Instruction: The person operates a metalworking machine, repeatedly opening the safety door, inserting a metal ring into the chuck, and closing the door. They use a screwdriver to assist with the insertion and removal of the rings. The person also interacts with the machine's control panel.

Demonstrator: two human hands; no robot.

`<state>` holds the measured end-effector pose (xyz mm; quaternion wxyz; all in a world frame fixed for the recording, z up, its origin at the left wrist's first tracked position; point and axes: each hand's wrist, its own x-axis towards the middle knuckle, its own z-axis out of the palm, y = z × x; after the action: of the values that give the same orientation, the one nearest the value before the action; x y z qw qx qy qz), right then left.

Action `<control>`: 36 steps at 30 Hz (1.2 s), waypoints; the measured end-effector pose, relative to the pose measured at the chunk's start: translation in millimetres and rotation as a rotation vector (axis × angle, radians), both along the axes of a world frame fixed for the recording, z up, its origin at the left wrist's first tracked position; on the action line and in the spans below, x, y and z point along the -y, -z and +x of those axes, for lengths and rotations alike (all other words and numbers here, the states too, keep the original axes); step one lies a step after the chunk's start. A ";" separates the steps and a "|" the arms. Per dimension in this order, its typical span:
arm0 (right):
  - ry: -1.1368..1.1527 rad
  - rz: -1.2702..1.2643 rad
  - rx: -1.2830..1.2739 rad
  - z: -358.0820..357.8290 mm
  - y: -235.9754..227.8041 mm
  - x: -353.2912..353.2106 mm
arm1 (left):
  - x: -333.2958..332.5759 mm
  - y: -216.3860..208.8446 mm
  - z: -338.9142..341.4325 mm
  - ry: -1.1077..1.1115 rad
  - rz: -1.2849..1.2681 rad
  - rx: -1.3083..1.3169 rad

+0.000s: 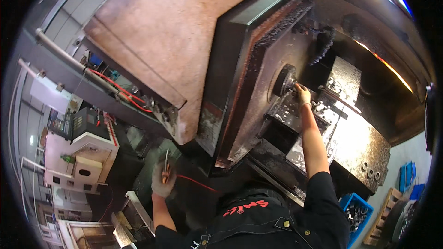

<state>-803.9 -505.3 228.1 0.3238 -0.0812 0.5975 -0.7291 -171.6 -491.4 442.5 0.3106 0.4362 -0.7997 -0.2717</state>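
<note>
My left hand point(164, 180), in a pale glove, is closed around what looks like an air blow gun point(165, 173) with an orange body and a slim metal nozzle pointing up. A red hose point(198, 183) runs off to the right from beside that hand. Inside the open lathe, my bare right hand point(303, 94) reaches to the front of a round dark chuck point(283, 81). Its fingers are closed at the chuck's centre, on a small part I cannot make out. Just right of that hand is the metal tool block point(344, 80).
A slanted machine door point(230, 78) stands between my arms. Wet metal surfaces point(355, 145) lie under my right forearm. A blue crate point(355, 216) of metal parts and a wooden pallet point(385, 214) are at lower right. Another machine with a control panel point(85, 124) stands at left.
</note>
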 end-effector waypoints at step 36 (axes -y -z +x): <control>0.113 0.027 -0.119 10.8 -1.4 -1.1 | 112.2 -23.4 -22.8 0.067 0.193 0.005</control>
<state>-793.0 -504.2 229.5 0.2471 -0.0864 0.6290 -0.7320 -194.4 -603.6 465.9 0.2559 0.4377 -0.7848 -0.3565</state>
